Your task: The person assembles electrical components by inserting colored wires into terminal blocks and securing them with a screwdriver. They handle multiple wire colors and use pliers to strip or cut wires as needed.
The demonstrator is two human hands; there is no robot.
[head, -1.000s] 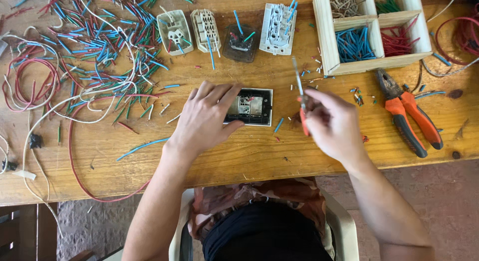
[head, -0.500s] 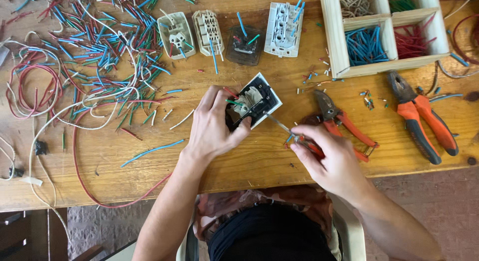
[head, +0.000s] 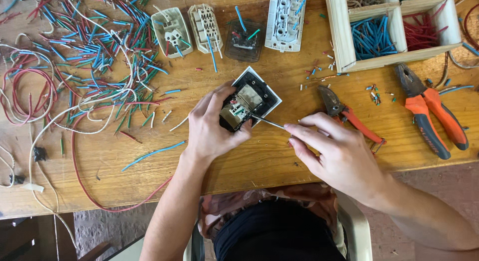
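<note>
- Wooden workbench (head: 279, 161) seen from above, cluttered; person sits at its 6 o'clock edge.
- Left hand (head: 212, 124) curls round a square switch module (head: 249, 104) near bench centre, fingers pressed against its sides, back face up with inner parts exposed.
- Right hand (head: 334, 151) at 4 o'clock of the module, fingers pinched on a thin screwdriver (head: 267, 122); handle hidden in the hand, tip in the module's terminals.
- Progress, as a judgement: module open, terminal work mid-way; no wire clearly fitted in it. Three pale modules (head: 204, 24) and a dark one (head: 244, 39) at 12 o'clock already carry short wires.
- Loose cut wires (head: 85, 46) piled at 10 o'clock; wooden tray (head: 339, 36) of sorted wire pieces at 1 o'clock.
- Small red-handled cutters (head: 349, 116) just beside the right hand; orange pliers (head: 429, 111) at 3 o'clock, untouched.
- Left wrist bent inward, forearm up from 7 o'clock; right forearm in from 5 o'clock.
</note>
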